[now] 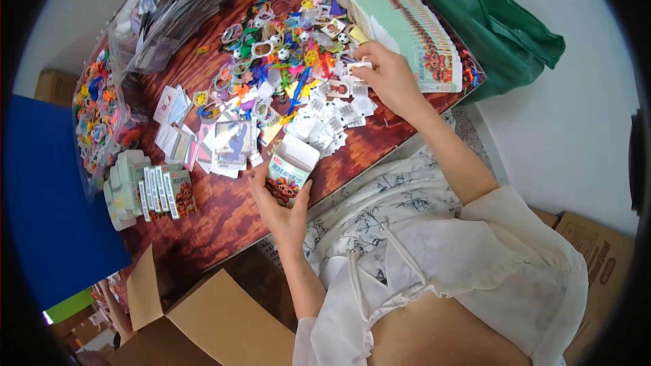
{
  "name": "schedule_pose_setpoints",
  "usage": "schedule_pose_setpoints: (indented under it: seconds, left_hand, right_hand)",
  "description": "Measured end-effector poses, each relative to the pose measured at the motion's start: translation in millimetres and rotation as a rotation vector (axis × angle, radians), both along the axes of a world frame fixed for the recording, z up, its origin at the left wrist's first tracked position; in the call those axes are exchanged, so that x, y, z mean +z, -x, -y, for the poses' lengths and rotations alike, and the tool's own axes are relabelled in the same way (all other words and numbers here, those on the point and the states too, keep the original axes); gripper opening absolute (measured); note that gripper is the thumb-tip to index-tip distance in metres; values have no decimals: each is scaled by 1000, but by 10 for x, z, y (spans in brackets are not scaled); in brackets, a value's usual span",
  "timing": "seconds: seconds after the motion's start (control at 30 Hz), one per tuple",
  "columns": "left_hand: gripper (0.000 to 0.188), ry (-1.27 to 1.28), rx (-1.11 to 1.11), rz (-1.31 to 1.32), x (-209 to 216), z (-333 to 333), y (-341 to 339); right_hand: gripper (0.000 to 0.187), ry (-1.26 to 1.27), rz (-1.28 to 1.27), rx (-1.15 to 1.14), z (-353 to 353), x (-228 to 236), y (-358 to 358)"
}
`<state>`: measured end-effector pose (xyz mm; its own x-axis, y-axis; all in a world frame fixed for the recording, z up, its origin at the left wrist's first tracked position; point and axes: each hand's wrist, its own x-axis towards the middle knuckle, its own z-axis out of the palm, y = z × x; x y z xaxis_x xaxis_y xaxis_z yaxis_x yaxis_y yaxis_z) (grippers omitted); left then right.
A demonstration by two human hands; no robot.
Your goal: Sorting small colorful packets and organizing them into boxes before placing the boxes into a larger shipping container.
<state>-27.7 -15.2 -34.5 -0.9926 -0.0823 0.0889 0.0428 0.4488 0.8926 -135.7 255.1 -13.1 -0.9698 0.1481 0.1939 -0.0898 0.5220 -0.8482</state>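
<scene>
My left hand point(280, 212) is closed around a small printed box point(285, 175), pale green with a colourful figure on its front. The box stands with its top flap raised at the table's near edge. At the right side of a heap of small plastic toys point(278, 51), my right hand point(391, 80) pinches a small white card point(360, 66) between thumb and fingers. Loose white paper slips point(331, 122) lie between the two hands. Left of the box is a spread of picture cards point(232, 144).
Finished-looking small boxes point(168, 192) stand at the left. Flat box blanks point(407, 27) fan out at the far right, beside a green bag point(498, 34). Clear bags hold cards point(176, 17) and toys point(95, 112). An open carton point(227, 312) sits below the near edge.
</scene>
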Motion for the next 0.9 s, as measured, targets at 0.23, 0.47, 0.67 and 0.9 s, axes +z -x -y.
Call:
schedule_pose_setpoints:
  seconds: [0.23, 0.47, 0.67, 0.9]
  left_hand:
    - [69, -20, -21, -27, -56, 22, 17]
    - [76, -247, 24, 45, 16, -36, 5]
    - [81, -211, 71, -63, -25, -41, -15]
    - [63, -445, 24, 38, 30, -127, -39]
  right_hand:
    - [8, 148, 96, 260, 722, 263, -385]
    - [10, -18, -147, 449, 1145, 154, -434]
    - [11, 27, -359, 457, 928, 124, -458]
    - [11, 686, 228, 352, 967, 47, -602]
